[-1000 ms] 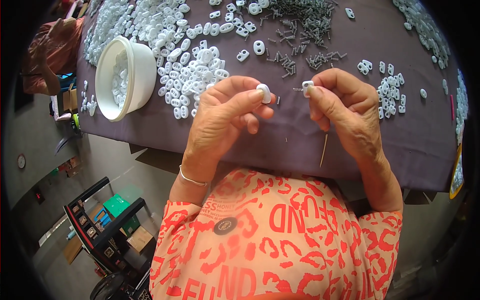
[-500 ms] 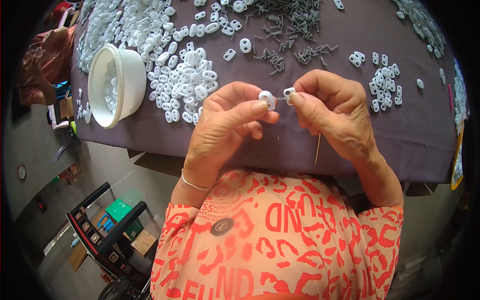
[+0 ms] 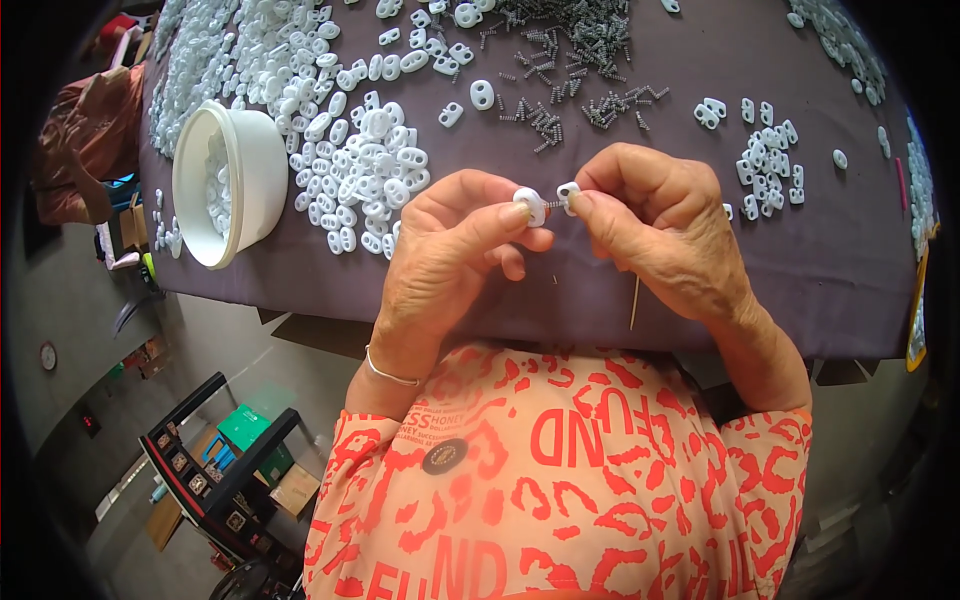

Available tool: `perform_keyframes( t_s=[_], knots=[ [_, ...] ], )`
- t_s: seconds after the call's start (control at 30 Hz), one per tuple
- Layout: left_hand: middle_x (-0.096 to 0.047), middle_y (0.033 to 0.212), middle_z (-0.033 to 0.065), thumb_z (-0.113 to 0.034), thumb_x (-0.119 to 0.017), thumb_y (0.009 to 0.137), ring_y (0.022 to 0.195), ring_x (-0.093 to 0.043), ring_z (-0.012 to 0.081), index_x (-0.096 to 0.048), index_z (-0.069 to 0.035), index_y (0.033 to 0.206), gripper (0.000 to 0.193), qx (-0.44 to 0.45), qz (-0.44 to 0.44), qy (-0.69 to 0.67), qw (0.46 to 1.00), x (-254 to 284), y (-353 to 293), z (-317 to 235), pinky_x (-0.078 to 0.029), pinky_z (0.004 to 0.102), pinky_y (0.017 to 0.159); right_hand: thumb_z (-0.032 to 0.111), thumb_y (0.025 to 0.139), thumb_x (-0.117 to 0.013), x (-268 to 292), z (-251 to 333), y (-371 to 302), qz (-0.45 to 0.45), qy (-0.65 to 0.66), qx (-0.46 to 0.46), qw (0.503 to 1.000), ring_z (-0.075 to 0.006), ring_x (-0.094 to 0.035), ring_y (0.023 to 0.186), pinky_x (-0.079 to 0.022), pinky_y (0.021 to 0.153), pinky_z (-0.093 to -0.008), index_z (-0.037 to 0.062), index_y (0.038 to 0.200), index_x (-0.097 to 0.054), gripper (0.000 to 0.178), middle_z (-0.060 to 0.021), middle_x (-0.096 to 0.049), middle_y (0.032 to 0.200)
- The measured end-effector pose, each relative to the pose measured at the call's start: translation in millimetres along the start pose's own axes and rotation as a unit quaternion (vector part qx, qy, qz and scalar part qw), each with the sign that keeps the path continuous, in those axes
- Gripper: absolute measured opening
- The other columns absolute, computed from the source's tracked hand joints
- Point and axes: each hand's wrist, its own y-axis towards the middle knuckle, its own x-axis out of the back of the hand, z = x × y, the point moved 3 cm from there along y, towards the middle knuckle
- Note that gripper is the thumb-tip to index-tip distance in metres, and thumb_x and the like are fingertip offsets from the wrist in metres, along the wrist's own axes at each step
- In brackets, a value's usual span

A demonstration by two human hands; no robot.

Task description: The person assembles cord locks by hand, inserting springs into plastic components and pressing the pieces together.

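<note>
Pinched in left hand [image 3: 450,250]: white oval piece [image 3: 530,205]; its mate [image 3: 568,195] at three o'clock, gripped by right hand [image 3: 660,230], spring [image 3: 552,204] horizontal between.

Your right hand [image 3: 660,235] conceals most of the thin pin [image 3: 634,303]; the small spring [image 3: 552,204] between the white pieces is too small to resolve.

Assembly workshop, table [image 3: 800,280] heaped with white plastic parts [image 3: 375,170], springs [image 3: 575,40]
</note>
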Motion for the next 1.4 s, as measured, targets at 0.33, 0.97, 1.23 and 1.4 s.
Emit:
perform_keyframes(
  t_s=[0.33, 0.97, 1.23, 1.4],
  knots=[
    [-0.065, 0.085, 0.0092, -0.008, -0.064, 0.081, 0.074, -0.065, 0.0174, -0.059, -0.003, 0.089, 0.011, 0.009, 0.007, -0.017, 1.000, -0.4, 1.7, 0.2, -0.049, 0.0224, 0.050, 0.014, 0.086, -0.058, 0.5, 0.7, 0.7, 0.000, 0.025, -0.001, 1.000, -0.0013, -0.046, 0.050, -0.035, 0.042, -0.0157, 0.0015, 0.083, -0.058, 0.012, 0.0018, -0.054, 0.059],
    [-0.065, 0.084, 0.0087, -0.006, -0.064, 0.080, 0.072, -0.065, 0.0174, -0.060, -0.002, 0.087, 0.010, -0.027, -0.020, 0.023, 0.999, -3.3, -0.8, 1.0, -0.048, 0.0226, 0.051, 0.012, 0.087, -0.057, -0.8, 2.5, -1.6, 0.015, -0.005, -0.012, 1.000, -0.0009, -0.046, 0.051, -0.035, 0.043, -0.0157, 0.0011, 0.083, -0.057, 0.012, 0.0027, -0.053, 0.060],
    [-0.065, 0.085, 0.0119, -0.003, -0.063, 0.080, 0.072, -0.065, 0.0167, -0.060, 0.001, 0.088, 0.009, -0.045, -0.029, 0.063, 0.997, -8.1, -1.6, 2.9, -0.049, 0.0217, 0.053, 0.014, 0.088, -0.056, -5.3, 2.1, -3.7, 0.017, 0.022, -0.026, 0.999, -0.0008, -0.046, 0.051, -0.036, 0.043, -0.0157, 0.0009, 0.085, -0.058, 0.013, 0.0025, -0.054, 0.060],
    [-0.065, 0.085, 0.0118, -0.003, -0.064, 0.080, 0.072, -0.065, 0.0166, -0.060, 0.001, 0.088, 0.010, -0.049, -0.031, 0.052, 0.997, -7.3, -2.8, 3.7, -0.049, 0.0216, 0.053, 0.015, 0.088, -0.055, -6.4, 3.1, -3.6, 0.018, 0.013, -0.029, 0.999, -0.0011, -0.047, 0.050, -0.038, 0.043, -0.0159, 0.0010, 0.086, -0.058, 0.014, 0.0016, -0.055, 0.060]
  ],
)
